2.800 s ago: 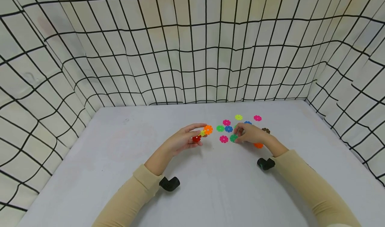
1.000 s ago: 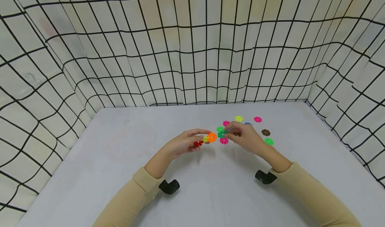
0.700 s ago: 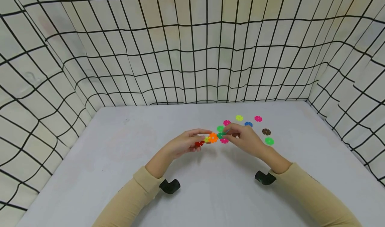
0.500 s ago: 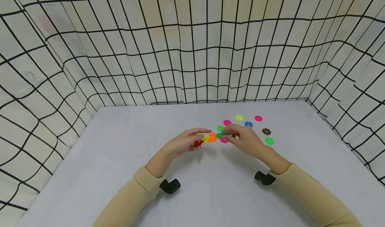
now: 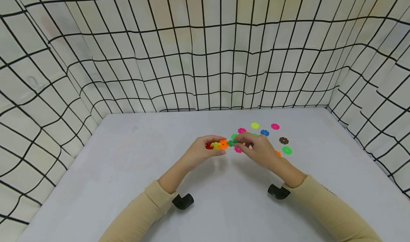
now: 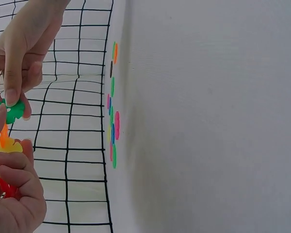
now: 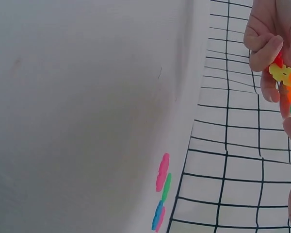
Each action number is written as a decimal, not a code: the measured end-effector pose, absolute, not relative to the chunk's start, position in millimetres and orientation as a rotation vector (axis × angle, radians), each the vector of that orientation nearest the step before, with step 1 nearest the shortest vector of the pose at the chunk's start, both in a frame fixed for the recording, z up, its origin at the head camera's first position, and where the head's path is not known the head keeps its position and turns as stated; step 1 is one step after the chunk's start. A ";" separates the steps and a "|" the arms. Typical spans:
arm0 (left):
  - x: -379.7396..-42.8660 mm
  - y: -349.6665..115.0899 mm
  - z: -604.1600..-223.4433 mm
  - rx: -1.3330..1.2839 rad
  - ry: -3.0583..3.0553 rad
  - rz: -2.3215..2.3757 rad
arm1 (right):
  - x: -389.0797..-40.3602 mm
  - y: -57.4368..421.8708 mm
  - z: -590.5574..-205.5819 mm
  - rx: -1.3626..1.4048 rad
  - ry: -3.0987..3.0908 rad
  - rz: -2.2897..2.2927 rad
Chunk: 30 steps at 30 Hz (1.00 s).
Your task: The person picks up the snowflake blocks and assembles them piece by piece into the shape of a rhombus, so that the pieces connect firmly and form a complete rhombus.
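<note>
My left hand (image 5: 199, 152) grips a short row of notched plastic snowflake discs: a red disc (image 5: 209, 146), a yellow disc (image 5: 215, 145) and an orange disc (image 5: 223, 144). Between thumb and index finger, my right hand (image 5: 261, 149) pinches a green disc (image 5: 231, 143), its edge right at the orange one. In the left wrist view the green disc (image 6: 14, 112) sits at an angle to the orange disc (image 6: 4, 136), with the left thumb beside them. Both hands are held above the table. Left fingers partly hide the red disc (image 7: 279, 59) in the right wrist view.
Loose discs lie on the white table (image 5: 153, 163) around and behind the right hand, among them a yellow disc (image 5: 255, 125), blue disc (image 5: 264, 132), brown disc (image 5: 283, 140) and light green disc (image 5: 287, 150). Black-gridded white walls (image 5: 211, 64) stand at the back and sides.
The right hand has lifted the green disc off the table and brought it left to the orange disc. Most recently both hands shifted slightly left, and the left fingers re-gripped around the row.
</note>
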State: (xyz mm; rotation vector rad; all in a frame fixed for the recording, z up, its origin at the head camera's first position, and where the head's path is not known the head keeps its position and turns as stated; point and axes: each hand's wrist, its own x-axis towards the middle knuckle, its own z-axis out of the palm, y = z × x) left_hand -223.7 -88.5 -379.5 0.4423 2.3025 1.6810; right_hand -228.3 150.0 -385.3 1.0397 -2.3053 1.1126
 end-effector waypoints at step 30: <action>-219.1 -86.2 -375.6 0.636 2.437 1.523 | -224.5 151.7 -388.3 1.172 -2.185 0.964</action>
